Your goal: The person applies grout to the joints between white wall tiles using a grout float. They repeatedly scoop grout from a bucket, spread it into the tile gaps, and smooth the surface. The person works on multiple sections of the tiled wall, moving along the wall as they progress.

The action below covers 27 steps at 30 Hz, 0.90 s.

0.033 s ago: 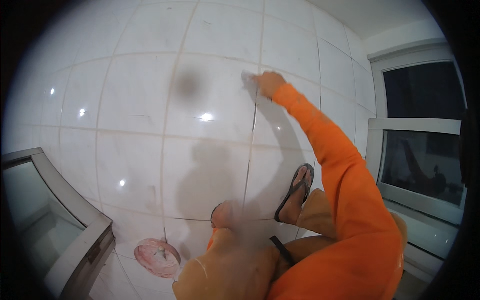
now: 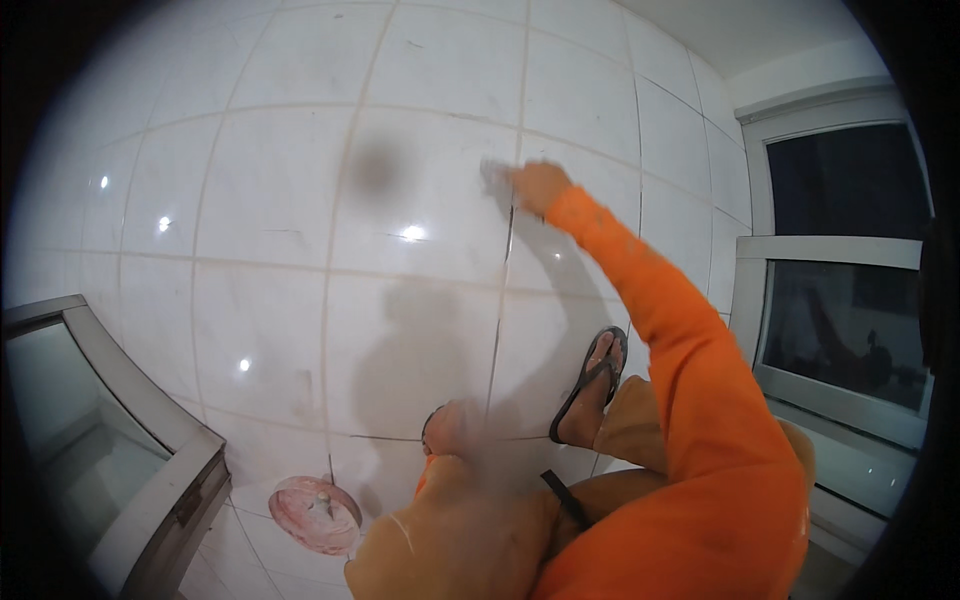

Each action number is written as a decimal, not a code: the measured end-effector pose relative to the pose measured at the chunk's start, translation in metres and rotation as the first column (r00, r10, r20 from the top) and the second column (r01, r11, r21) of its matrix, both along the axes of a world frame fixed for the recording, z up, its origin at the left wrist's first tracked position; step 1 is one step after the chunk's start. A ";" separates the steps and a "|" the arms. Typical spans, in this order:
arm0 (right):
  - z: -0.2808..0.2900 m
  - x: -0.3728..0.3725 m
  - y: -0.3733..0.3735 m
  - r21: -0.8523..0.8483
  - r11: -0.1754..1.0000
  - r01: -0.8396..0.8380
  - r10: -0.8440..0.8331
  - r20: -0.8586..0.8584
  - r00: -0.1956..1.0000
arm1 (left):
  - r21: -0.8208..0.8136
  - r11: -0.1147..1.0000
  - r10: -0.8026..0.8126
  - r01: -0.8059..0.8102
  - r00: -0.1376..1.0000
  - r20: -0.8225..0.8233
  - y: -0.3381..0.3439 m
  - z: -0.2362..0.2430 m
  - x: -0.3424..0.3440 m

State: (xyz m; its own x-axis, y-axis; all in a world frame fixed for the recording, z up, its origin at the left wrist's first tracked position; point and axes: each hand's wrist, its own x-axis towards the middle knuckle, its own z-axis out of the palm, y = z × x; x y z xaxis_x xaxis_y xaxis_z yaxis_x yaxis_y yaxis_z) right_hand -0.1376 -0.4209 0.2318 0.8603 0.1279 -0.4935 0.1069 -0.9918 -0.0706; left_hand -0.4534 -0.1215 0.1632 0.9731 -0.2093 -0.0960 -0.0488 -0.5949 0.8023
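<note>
At far left you have a frame (image 2: 185, 465), with the pink dish (image 2: 288, 522) near it on the floor (image 2: 260, 330); your left hand is not shown, so I cannot tell its state. Ahead, the pale, blurred tool (image 2: 492, 178) sits at the joint (image 2: 511, 235), your right hand (image 2: 540, 188) closed on it; whether it touches the tile is unclear. You would likely do best with low, even pressure along the line, whose lower stretch looks dark. Mind your right sandal (image 2: 588, 377); glass panes (image 2: 840, 185) stand farther right.
</note>
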 end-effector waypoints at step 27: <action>-0.046 -0.107 0.015 0.113 0.974 -0.196 0.155 0.298 0.942 | -0.069 0.997 0.036 -0.034 0.999 0.035 -0.006 -0.009 0.006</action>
